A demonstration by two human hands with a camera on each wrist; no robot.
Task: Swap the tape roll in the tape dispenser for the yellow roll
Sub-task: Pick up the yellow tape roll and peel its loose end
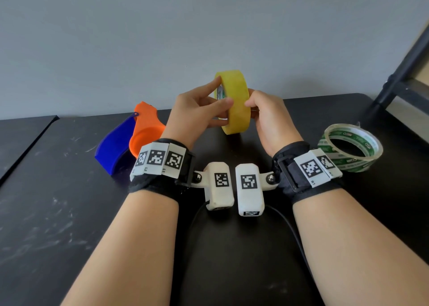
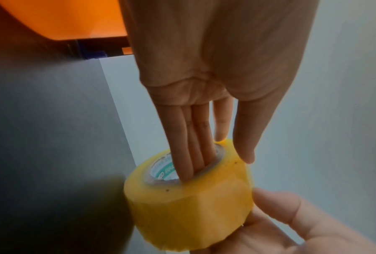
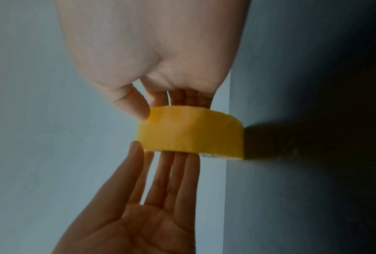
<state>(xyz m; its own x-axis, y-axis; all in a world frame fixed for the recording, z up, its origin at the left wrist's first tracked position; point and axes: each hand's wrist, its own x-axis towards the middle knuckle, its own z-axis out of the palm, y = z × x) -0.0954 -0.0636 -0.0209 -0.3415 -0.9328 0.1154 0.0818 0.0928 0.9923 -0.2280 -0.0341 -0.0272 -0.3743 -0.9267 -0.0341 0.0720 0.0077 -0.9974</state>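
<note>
Both hands (image 1: 234, 113) hold the yellow roll (image 1: 234, 101) at frame centre, fingers (image 2: 195, 147) straight through its core; clear roll (image 1: 350, 148) removed, dispenser (image 1: 130, 138) awaits loading.

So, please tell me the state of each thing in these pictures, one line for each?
yellow roll: lifted off the table, on edge, held between both hands.
left hand: fingers in the roll's core, thumb on its outer face.
right hand: grips the roll's other side.
orange dispenser half: on the table, open, no roll inside.
blue dispenser half: on the table beside the orange one.
clear roll: lying flat on the table, untouched.
</note>
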